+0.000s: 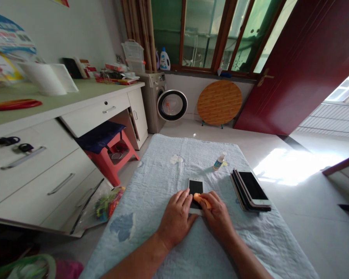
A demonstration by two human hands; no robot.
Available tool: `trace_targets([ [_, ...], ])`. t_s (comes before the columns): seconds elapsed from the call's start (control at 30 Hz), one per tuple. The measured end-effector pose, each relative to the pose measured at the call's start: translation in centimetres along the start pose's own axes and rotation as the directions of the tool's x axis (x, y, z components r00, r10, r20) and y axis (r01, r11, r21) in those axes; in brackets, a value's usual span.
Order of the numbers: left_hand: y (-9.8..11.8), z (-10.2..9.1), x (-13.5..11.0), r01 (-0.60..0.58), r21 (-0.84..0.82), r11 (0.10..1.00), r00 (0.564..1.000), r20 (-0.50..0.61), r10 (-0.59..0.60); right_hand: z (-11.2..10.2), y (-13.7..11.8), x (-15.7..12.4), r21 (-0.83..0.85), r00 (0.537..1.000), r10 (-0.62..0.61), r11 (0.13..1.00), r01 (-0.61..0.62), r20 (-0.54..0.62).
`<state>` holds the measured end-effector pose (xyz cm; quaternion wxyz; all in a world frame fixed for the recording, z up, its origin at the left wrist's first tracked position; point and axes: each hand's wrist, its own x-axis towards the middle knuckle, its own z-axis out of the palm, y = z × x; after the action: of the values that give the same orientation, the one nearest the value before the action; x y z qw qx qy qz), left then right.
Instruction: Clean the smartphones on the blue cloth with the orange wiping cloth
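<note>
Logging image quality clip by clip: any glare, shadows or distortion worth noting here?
Head view: sunlight blows out a patch of the floor at right; head view: the small bottle casts a soft shadow leftward on the bedspread-like cloth; head view: wide-angle stretch tilts the paper roll and red door; head view: the phone looks readable, fine detail soft.

Head view, forward and down over nearby blue cloth point(159, 182)

The left grip point(175, 217) lies palm-down, gently bent; the right grip point(219, 212) pinches, curled inward.
</note>
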<state>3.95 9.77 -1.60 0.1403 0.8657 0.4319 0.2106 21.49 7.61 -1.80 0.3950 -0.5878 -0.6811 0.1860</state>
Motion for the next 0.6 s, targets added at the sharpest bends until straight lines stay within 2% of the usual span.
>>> trace_targets([
  [0.17, 0.3, -0.1, 0.2, 0.034, -0.015, 0.999, 0.999, 0.022, -0.034, -1.3, -0.6, 1.3, -0.046, 0.992, 0.062, 0.997, -0.057, 0.11],
  [0.3, 0.5, -1.1, 1.4, 0.043, -0.022, 0.999, 0.995, 0.089, -0.04, -2.1, -0.7, 4.5, -0.092, 0.998, 0.057, 0.994, -0.054, 0.031],
  [0.43, 0.8, -1.6, 3.0, 0.097, -0.025, 0.995, 0.992, 0.083, -0.095, -0.6, 0.0, 7.1, -0.138, 0.998, 0.038, 0.99, -0.044, -0.046],
  [0.6, 0.1, -0.5, 3.6, 0.125, -0.077, 0.989, 0.991, -0.028, -0.128, 1.8, 1.4, 7.1, -0.199, 0.991, 0.025, 0.979, -0.05, -0.128],
])
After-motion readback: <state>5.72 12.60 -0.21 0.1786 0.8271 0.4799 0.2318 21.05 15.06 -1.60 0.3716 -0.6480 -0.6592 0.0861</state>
